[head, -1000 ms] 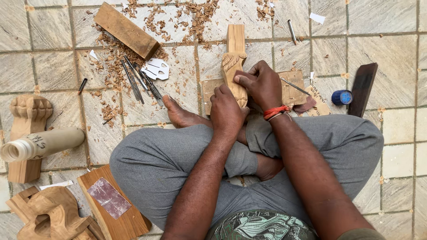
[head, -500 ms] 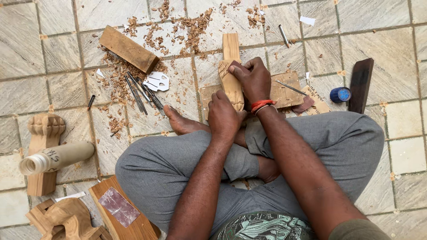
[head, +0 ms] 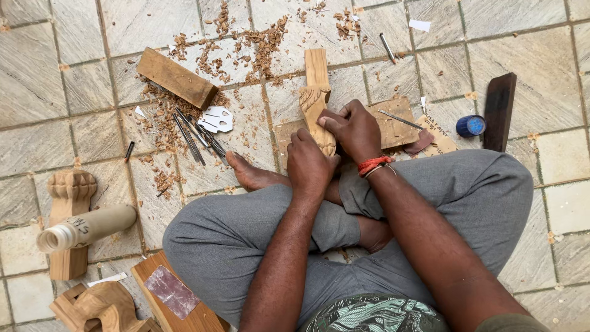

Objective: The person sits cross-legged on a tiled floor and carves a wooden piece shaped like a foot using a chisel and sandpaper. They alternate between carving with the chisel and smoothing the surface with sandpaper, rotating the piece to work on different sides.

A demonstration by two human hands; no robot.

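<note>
Underneath, chip-strewn stone tile floor

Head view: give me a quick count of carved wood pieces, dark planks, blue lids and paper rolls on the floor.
Carved wood pieces: 3 (bottom-left cluster counted as one)
Dark plank: 1
Blue lid: 1
Paper roll: 1
Total: 6

The right hand has shifted from the top of the carved wooden piece toward its right side at frame centre, and the left hand has edged slightly lower beneath it.
</note>
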